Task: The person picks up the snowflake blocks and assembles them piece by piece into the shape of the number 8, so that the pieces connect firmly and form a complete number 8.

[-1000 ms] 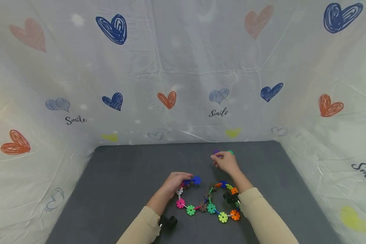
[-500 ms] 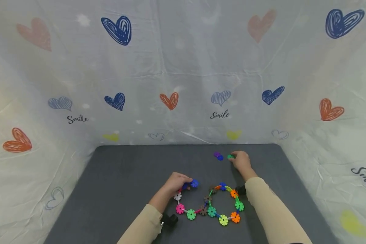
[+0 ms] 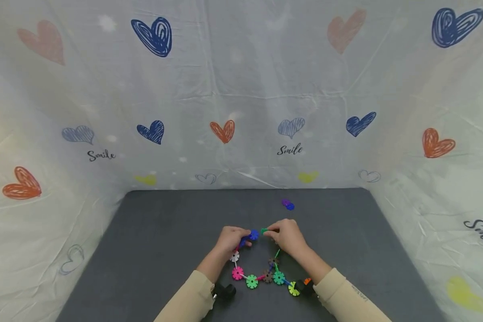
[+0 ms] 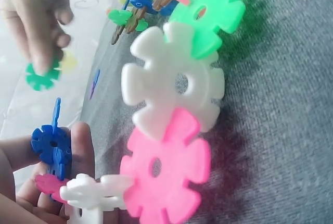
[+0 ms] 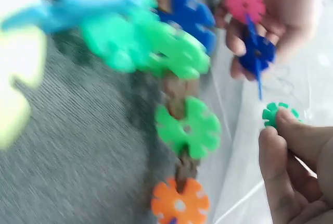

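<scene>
My left hand (image 3: 229, 240) grips the blue end of a chain of interlocking notched plastic discs. In the left wrist view a blue disc (image 4: 51, 146) lies against its fingers, joined to pink and white discs. My right hand (image 3: 288, 237) pinches a loose green disc (image 5: 274, 113) between thumb and fingertip. That green disc faces the blue end with a small gap between them. From the left hand the chain runs through a pink disc (image 3: 237, 273) and a green disc (image 3: 252, 281) to a loop at the right, partly hidden under my right wrist.
A purple disc (image 3: 285, 202) and a blue disc (image 3: 290, 206) lie together at the back of the dark grey table (image 3: 177, 232). A white cloth (image 3: 249, 80) printed with hearts hangs behind and at both sides. A black wrist camera (image 3: 225, 291) sits beneath my left sleeve.
My right hand has gone from the purple and blue discs to the green disc, picked it up and brought it left and nearer, beside the blue end. The left hand keeps its grip.
</scene>
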The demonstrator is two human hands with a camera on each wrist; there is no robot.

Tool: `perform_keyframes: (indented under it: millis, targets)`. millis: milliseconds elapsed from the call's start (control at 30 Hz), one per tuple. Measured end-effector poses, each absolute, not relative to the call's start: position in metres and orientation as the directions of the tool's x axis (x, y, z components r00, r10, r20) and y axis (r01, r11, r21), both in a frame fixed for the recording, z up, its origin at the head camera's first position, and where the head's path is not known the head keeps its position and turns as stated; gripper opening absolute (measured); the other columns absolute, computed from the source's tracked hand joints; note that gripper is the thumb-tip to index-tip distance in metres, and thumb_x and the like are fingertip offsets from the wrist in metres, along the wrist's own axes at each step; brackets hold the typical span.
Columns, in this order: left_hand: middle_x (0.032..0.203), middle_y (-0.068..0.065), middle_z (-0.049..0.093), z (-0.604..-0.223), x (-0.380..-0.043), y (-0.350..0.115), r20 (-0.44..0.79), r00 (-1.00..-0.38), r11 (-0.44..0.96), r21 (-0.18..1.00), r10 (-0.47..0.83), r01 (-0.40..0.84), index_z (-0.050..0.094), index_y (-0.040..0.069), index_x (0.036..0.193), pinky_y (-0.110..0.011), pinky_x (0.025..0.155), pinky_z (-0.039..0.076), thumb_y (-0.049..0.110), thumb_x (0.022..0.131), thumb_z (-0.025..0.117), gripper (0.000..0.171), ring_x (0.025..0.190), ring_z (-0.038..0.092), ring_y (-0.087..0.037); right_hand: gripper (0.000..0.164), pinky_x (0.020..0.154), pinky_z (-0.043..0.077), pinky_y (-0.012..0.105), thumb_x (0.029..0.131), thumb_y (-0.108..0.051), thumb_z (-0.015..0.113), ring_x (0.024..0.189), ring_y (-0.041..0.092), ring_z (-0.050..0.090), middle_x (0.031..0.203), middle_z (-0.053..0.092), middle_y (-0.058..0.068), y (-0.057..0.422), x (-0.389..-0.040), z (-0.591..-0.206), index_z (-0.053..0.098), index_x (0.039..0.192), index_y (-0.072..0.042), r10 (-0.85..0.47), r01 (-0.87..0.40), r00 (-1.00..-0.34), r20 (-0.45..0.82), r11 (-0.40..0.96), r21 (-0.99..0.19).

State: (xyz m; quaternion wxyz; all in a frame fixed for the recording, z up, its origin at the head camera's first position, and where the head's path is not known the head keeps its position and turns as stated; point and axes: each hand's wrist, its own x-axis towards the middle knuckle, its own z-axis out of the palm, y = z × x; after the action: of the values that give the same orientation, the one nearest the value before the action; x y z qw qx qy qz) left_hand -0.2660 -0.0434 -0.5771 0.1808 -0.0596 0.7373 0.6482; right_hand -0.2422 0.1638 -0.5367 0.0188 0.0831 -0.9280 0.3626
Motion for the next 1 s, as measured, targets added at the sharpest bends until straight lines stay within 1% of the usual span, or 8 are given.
perform_keyframes:
  millis: [100,200,333,433,667,833,933,1000]
  targets:
    - [0.102,-0.013,0.074,-0.578,-0.266,-0.043,-0.351,-0.925,0.141,0.933,0.146,-0.332,0.075,-0.004,0.108,-0.030,0.075,0.056,0.021,0.096,0.069,0.029,0.069,0.072,-0.014,0.009,0.049,0.047,0.022,0.089,-0.018,0.078,0.052,0.005,0.058,0.074,0.074,0.000,0.157,-0.236,-0.542,0.083,0.091,-0.011,-0.178,-0.210,-0.977,0.116,0.738,-0.641]
    - [0.096,-0.011,0.075,-0.578,-0.265,-0.043,-0.357,-0.923,0.135,0.931,0.142,-0.339,0.075,-0.004,0.109,-0.028,0.074,0.055,0.022,0.096,0.069,0.029,0.069,0.072,-0.014,0.008,0.051,0.048,0.020,0.089,-0.017,0.078,0.054,0.003,0.058,0.076,0.076,0.001,0.153,-0.234,-0.546,0.083,0.089,-0.011,-0.176,-0.224,-0.975,0.138,0.754,-0.617]
    - [0.099,-0.012,0.075,-0.576,-0.264,-0.041,-0.343,-0.931,0.132,0.936,0.127,-0.327,0.075,-0.003,0.107,-0.029,0.074,0.056,0.020,0.095,0.069,0.027,0.069,0.072,-0.015,0.006,0.056,0.052,0.022,0.087,-0.018,0.079,0.062,0.006,0.064,0.080,0.077,0.001,0.148,-0.233,-0.547,0.082,0.085,-0.012,-0.171,-0.251,-0.966,0.194,0.799,-0.547]
    - [0.101,-0.014,0.075,-0.573,-0.262,-0.039,-0.308,-0.946,0.153,0.945,0.105,-0.291,0.077,-0.004,0.103,-0.030,0.072,0.057,0.019,0.095,0.070,0.025,0.066,0.072,-0.015,0.004,0.061,0.056,0.028,0.085,-0.014,0.081,0.066,0.012,0.067,0.078,0.074,0.001,0.145,-0.232,-0.547,0.081,0.082,-0.011,-0.212,-0.322,-0.937,0.278,0.832,-0.452]
    - [0.097,-0.014,0.075,-0.568,-0.261,-0.032,-0.309,-0.948,0.114,0.947,0.082,-0.299,0.077,-0.003,0.101,-0.030,0.068,0.057,0.017,0.095,0.070,0.023,0.063,0.071,-0.014,0.004,0.064,0.057,0.031,0.083,-0.010,0.082,0.066,0.016,0.066,0.073,0.068,0.000,0.141,-0.232,-0.551,0.079,0.080,-0.009,-0.264,-0.397,-0.880,0.395,0.866,-0.305]
    - [0.100,-0.013,0.075,-0.567,-0.259,-0.032,-0.294,-0.951,0.143,0.949,0.091,-0.280,0.077,-0.003,0.103,-0.032,0.072,0.058,0.018,0.096,0.070,0.023,0.069,0.072,-0.015,0.004,0.064,0.057,0.030,0.084,-0.011,0.081,0.067,0.017,0.066,0.074,0.067,0.001,0.141,-0.233,-0.552,0.079,0.083,-0.008,-0.286,-0.399,-0.895,0.344,0.858,-0.324]
    - [0.099,-0.013,0.075,-0.568,-0.259,-0.034,-0.289,-0.951,0.171,0.948,0.105,-0.269,0.077,-0.001,0.103,-0.032,0.076,0.057,0.020,0.096,0.070,0.023,0.076,0.072,-0.016,0.011,0.063,0.055,0.029,0.083,-0.015,0.083,0.068,0.014,0.066,0.079,0.072,0.001,0.152,-0.241,-0.546,0.080,0.090,-0.007,-0.316,-0.373,-0.927,0.201,0.817,-0.440]
    - [0.100,-0.013,0.074,-0.569,-0.259,-0.035,-0.285,-0.949,0.169,0.950,0.133,-0.262,0.076,-0.002,0.105,-0.034,0.080,0.056,0.020,0.098,0.067,0.025,0.080,0.072,-0.017,0.019,0.066,0.056,0.029,0.083,-0.017,0.084,0.072,0.011,0.067,0.085,0.074,0.001,0.166,-0.252,-0.539,0.080,0.098,-0.006,-0.310,-0.298,-0.948,0.074,0.781,-0.549]
